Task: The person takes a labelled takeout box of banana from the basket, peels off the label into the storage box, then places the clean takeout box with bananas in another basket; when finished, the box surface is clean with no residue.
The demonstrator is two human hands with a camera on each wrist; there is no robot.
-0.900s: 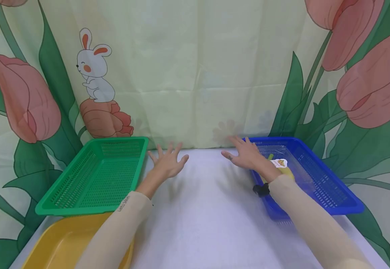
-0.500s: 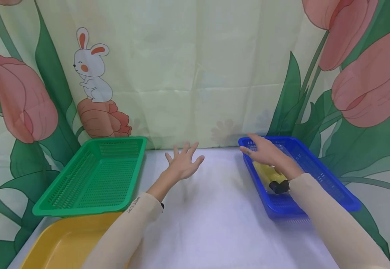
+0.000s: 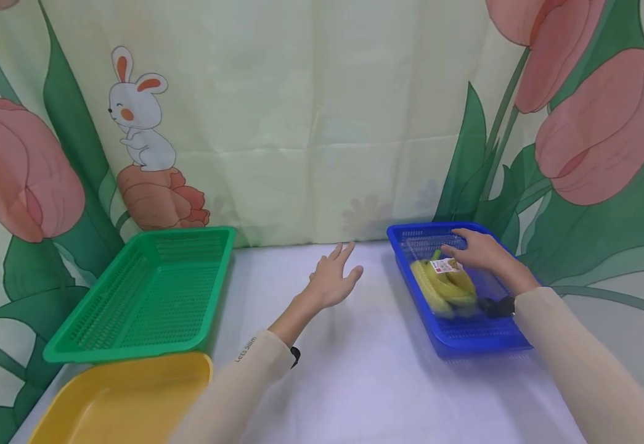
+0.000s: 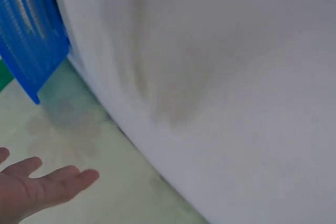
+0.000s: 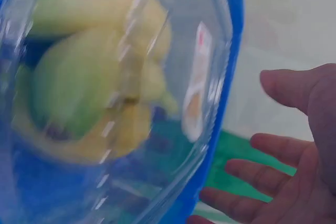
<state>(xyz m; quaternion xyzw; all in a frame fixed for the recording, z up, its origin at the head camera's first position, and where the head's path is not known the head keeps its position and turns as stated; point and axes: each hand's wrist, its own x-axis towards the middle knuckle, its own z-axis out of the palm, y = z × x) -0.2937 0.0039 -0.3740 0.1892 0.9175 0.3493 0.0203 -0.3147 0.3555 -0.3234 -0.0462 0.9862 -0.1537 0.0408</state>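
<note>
Bananas lie in a clear plastic box with a white label, set inside the blue basket on the right. Over the right part of that basket is my right hand, fingers extended and holding nothing. The right wrist view shows its spread fingers apart from the clear plastic box. My left hand hovers over the middle of the table, fingers spread, palm down and nothing in it. In the left wrist view its fingers appear at the lower left, apart from the blue basket.
A green basket stands at the back left, with nothing in it. In front of it sits a yellow tray, partly cut off by the frame. White cloth covers the table, and a printed curtain hangs behind.
Both hands have moved to the right in the head view. The right hand has passed across the blue basket, uncovering the boxed bananas. The left hand has left the green basket's side.
</note>
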